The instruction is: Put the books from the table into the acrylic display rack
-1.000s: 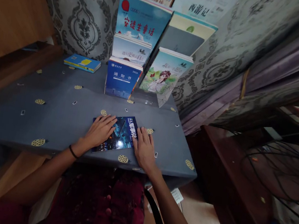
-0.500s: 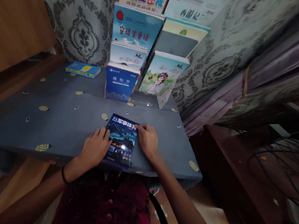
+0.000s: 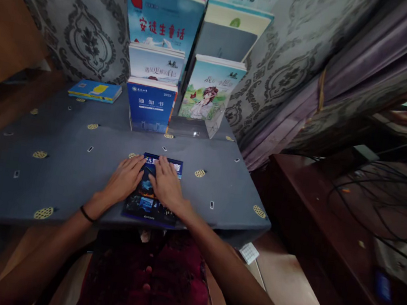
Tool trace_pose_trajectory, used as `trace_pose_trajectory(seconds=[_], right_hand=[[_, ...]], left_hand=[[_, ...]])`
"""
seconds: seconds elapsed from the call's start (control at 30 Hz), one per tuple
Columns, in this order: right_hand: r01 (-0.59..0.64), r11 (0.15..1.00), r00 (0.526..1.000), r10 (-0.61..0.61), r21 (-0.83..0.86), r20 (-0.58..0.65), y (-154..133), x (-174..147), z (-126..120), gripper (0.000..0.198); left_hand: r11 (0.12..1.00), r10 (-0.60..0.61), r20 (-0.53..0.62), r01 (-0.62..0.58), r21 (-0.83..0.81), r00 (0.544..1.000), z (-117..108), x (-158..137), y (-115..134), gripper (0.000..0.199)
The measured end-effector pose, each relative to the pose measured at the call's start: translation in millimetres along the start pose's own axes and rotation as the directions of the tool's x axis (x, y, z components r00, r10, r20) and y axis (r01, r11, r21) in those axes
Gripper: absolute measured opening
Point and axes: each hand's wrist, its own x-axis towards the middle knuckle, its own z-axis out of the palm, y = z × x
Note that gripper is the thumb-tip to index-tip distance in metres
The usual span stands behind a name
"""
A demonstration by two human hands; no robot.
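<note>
A dark blue magazine (image 3: 149, 208) lies closed and face up near the front edge of the cloth-covered table (image 3: 82, 170). My left hand (image 3: 125, 176) rests along its left side, fingers stretched out, fingertips at the cover's upper left. Flat on the cover lies my right hand (image 3: 165, 183), its fingers pointing away from me and hiding part of the title. Neither hand grips anything. Part of the cover picture is hidden beneath the hands.
Behind the magazine stands a tiered rack of books, with a blue booklet (image 3: 151, 109) and a green illustrated book (image 3: 210, 92) in front. A blue book (image 3: 95, 90) lies at the back left. On the right is a dark wooden cabinet (image 3: 297, 187) with tangled black cables (image 3: 381, 215).
My right hand has moved left from the magazine's right edge onto its cover. The magazine now lies straighter. My view has shifted, so the rack appears further left.
</note>
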Motion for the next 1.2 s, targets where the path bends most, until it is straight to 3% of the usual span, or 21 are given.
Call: trace_pose_trajectory(seconds=[0.13,0.27,0.53,0.67,0.77,0.97,1.2], right_hand=[[-0.070,0.997,0.998,0.069,-0.023,-0.013,38.3,-13.7,-19.0,0.057],[-0.042,0.997,0.999,0.044,-0.057,0.028,45.3,-31.5,-27.6,0.056],[0.170,0.985,0.977,-0.164,-0.037,0.135,-14.6,-88.5,-26.3,0.055],[0.342,0.939,0.928,-0.334,-0.022,0.164,-52.1,-92.1,-16.6,0.054],[0.392,0.919,0.910,-0.379,-0.051,0.167,-68.7,-85.9,-11.3,0.054],[0.386,0.921,0.916,-0.375,-0.054,0.139,-62.8,-103.1,-11.5,0.053],[0.168,0.983,0.985,-0.165,-0.067,0.047,-30.0,-151.8,-16.0,0.060]], left_hand=[[1.000,-0.010,0.007,0.010,-0.011,1.000,-4.5,-1.7,1.6,0.044],[0.999,-0.016,0.028,0.017,-0.041,0.999,-5.9,-1.7,1.3,0.044],[0.999,-0.011,0.038,0.013,-0.042,0.999,-4.9,-1.6,2.2,0.044],[0.999,-0.009,0.013,0.009,-0.037,1.000,-3.2,-1.4,-0.9,0.043],[0.999,-0.004,-0.001,0.004,-0.055,1.000,-2.0,-1.3,-5.8,0.042],[0.998,0.000,-0.008,-0.001,-0.068,1.000,-1.1,-1.6,-9.6,0.042],[0.999,-0.002,-0.104,-0.003,-0.048,0.995,17.2,-6.1,-17.2,0.045]])
